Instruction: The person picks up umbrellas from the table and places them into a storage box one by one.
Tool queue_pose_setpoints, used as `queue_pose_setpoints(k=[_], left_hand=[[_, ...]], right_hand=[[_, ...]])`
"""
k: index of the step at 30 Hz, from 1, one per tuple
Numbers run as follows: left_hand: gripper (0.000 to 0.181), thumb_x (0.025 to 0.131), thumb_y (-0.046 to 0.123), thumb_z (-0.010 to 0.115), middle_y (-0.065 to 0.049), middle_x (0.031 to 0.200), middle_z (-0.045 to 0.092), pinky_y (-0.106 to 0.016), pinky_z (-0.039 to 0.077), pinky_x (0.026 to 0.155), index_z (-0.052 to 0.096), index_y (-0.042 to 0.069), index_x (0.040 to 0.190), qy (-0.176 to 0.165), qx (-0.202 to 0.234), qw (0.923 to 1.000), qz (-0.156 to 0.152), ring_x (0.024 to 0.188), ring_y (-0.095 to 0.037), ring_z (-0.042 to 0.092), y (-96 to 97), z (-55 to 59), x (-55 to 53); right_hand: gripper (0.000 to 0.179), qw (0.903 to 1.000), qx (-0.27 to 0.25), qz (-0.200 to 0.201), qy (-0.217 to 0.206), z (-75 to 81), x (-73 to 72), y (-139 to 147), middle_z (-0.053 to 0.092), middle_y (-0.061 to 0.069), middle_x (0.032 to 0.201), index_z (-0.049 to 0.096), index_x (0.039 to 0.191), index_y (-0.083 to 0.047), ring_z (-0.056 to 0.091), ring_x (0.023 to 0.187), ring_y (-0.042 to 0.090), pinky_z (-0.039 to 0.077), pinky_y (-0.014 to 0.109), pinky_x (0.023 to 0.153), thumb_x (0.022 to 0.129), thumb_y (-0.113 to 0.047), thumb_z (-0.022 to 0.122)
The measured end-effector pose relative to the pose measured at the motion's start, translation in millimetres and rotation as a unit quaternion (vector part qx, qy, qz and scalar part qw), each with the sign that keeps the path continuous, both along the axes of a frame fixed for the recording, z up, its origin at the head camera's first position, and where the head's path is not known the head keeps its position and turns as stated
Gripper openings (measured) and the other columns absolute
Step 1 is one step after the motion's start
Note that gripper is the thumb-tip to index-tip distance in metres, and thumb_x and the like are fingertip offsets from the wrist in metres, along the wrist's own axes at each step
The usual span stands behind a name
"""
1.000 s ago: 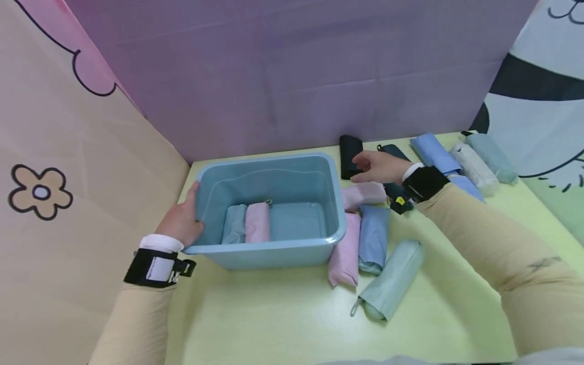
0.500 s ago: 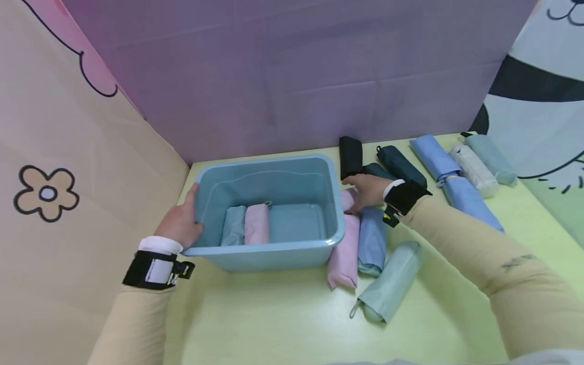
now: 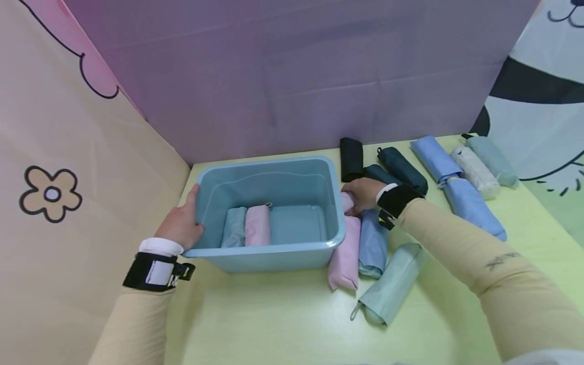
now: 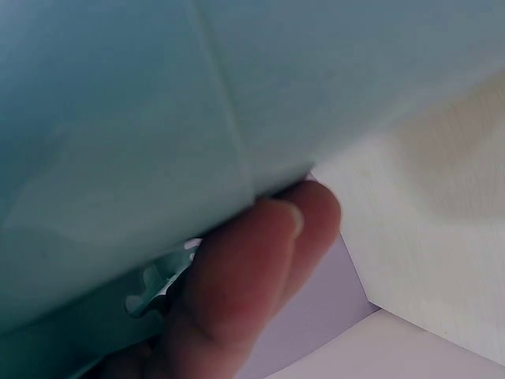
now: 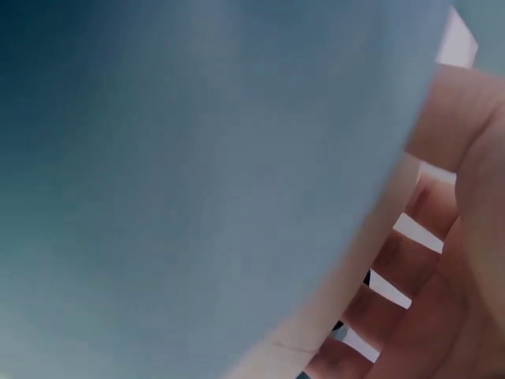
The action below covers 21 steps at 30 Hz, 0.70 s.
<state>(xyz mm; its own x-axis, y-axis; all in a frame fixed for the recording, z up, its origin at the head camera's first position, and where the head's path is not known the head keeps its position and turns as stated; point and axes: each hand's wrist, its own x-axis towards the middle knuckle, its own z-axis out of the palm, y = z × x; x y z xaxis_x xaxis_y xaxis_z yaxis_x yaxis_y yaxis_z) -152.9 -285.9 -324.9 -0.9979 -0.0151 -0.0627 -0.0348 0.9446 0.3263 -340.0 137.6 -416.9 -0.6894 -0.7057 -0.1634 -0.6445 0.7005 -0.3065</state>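
A blue plastic bin [image 3: 264,252] stands on the table, and my left hand [image 3: 180,223] grips its left rim with the thumb inside. A grey-blue folded umbrella [image 3: 233,228] and a pink folded umbrella [image 3: 257,226] lie side by side in it. Just outside the bin's right wall, my right hand [image 3: 364,194] holds a pale pink folded umbrella [image 3: 348,202], mostly hidden under the fingers. The bin's wall fills much of the right wrist view, with the curled fingers [image 5: 394,260] behind it. Below that hand lie another pink umbrella [image 3: 345,253] and a blue umbrella [image 3: 373,244].
A light green umbrella [image 3: 392,284] lies nearer the front. Behind my right hand are a black umbrella [image 3: 351,159] and dark teal umbrellas [image 3: 403,170]. Farther right lie blue umbrellas [image 3: 474,208], a white one [image 3: 475,172] and a pale green one [image 3: 493,159]. A purple backdrop [image 3: 283,76] borders the table.
My right hand has moved from near the black umbrella toward me and down onto the pale pink umbrella, taking hold of it. The left hand has stayed on the bin's rim.
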Motion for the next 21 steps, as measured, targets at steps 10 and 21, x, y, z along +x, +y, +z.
queue_pose_setpoints(k=[10,21], left_hand=[[0.094,0.077,0.000,0.058,-0.019,0.068,0.058,-0.041,0.044,0.054,0.002,-0.001,0.152,0.003,-0.003,1.0000,-0.003,0.055,-0.028,0.055,1.4,1.5,1.3],[0.094,0.077,0.000,0.059,-0.020,0.069,0.059,-0.042,0.045,0.055,0.002,0.000,0.152,0.008,-0.006,0.9999,0.002,0.056,-0.028,0.056,0.9,-0.3,0.9]], right_hand=[[0.054,0.9991,0.011,0.036,0.021,-8.0,-5.9,0.0,0.065,0.002,0.100,0.065,0.110,-0.015,0.060,0.090,0.021,0.047,0.040,0.082,0.066,-0.038,0.086],[0.037,0.9978,-0.005,0.056,0.035,-6.6,-9.9,-1.6,0.065,-0.011,0.079,0.072,0.090,-0.023,0.058,0.071,0.012,0.048,0.036,0.071,0.060,-0.037,0.088]])
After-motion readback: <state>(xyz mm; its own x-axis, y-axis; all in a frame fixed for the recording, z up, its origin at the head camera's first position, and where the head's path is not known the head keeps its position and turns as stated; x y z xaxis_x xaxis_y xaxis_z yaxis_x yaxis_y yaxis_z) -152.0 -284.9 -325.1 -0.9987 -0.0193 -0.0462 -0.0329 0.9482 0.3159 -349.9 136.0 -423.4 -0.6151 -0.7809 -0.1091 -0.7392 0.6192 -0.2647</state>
